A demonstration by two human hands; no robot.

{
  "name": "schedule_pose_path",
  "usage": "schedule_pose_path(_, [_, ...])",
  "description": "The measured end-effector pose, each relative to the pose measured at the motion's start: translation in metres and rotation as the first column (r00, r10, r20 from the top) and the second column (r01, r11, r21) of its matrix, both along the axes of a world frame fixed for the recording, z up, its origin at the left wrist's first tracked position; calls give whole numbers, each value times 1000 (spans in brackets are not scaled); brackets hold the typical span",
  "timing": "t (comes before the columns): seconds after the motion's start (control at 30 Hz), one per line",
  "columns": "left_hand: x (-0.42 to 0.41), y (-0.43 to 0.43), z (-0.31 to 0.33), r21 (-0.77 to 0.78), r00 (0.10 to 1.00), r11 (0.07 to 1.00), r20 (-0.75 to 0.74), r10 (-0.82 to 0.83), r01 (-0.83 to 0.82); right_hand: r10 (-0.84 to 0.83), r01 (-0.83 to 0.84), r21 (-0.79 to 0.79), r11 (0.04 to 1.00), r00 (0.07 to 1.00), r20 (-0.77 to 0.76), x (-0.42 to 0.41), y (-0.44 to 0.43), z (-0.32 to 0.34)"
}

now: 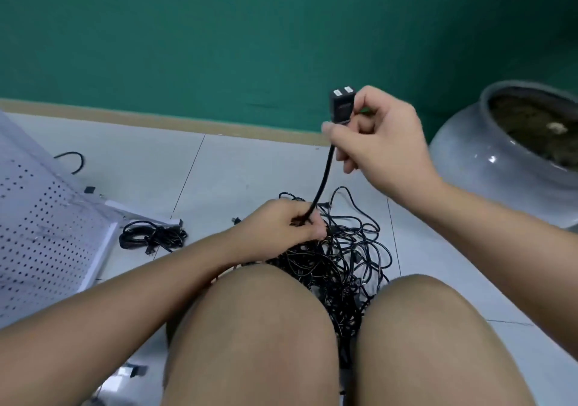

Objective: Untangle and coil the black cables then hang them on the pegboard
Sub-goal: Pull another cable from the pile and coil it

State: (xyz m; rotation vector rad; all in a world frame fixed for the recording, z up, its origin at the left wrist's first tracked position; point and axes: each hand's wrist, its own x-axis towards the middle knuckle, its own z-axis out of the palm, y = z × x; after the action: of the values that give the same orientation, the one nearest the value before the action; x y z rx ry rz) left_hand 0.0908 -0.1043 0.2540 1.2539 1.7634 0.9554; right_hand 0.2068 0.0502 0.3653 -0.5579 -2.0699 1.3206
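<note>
In the head camera's view, the person sat or squatted low, both knees at the bottom of the frame. The tangle of black cables (347,258) lay on the tiled floor (237,168) between and just beyond them.

The right hand (378,133) was raised above the heap. Its thumb and curled fingers pinched a two-pin plug (342,105), prongs pointing up. From that plug a black cord (322,180) ran taut down to the left hand (281,227). That hand's fingers were closed round the cord just where it entered the heap.

To the left, a coiled bundle (153,235) of cable rested on the floor beside the foot of the white pegboard (40,218), which leaned or lay at an angle. A glazed pot (516,143) stood to the right against the green wall (219,30).

The cables looked light, thin and limp, with a smooth jacket likely to slide through loose fingers. The loops would probably snag on one another, so a hard pull risked tightening knots. The plug body seemed the firmest place to hold. The other hand would do best close to the heap, feeding the cord out loop by loop.
</note>
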Motion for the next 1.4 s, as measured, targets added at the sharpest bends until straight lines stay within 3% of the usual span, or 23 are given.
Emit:
schedule_pose_path(0.1, [5,-8,22,22,996,997,-30,81,-80,-92,91,-10,996,990,-108,7,1,46])
schedule_pose_path(0.3, [5,-7,84,244,943,913,21,331,-326,-249,234,-86,968,936,-248,25,8,114])
schedule_pose_path(0.6, [8,12,209,493,904,765,129,407,-414,-408,300,-435,849,895,-180,42,34,112])
schedule_pose_path(0.73, [19,21,249,530,897,732,156,412,-429,-326,242,-497,833,941,-88,38,24,100])
schedule_pose_path(0.83, [26,30,272,527,891,722,194,410,-447,-341,313,-383,869,940,-5,30,6,99])
schedule_pose_path(1.03, [28,38,293,495,867,714,334,369,-495,-265,207,-307,929,951,-159,22,-31,125])
schedule_pose_path(1.13, [24,36,289,502,864,709,365,346,-496,-125,83,-197,977,969,-212,28,-41,126])
schedule_pose_path(1.23, [22,32,280,488,875,739,380,300,-465,59,-67,-58,996,991,-120,35,-42,115])
schedule_pose_path(1.33, [20,30,269,463,874,761,398,279,-454,229,-227,-125,966,973,4,39,-39,106])
schedule_pose_path(1.4, [19,31,264,466,889,770,355,290,-437,256,-247,-137,959,965,55,44,-35,105])
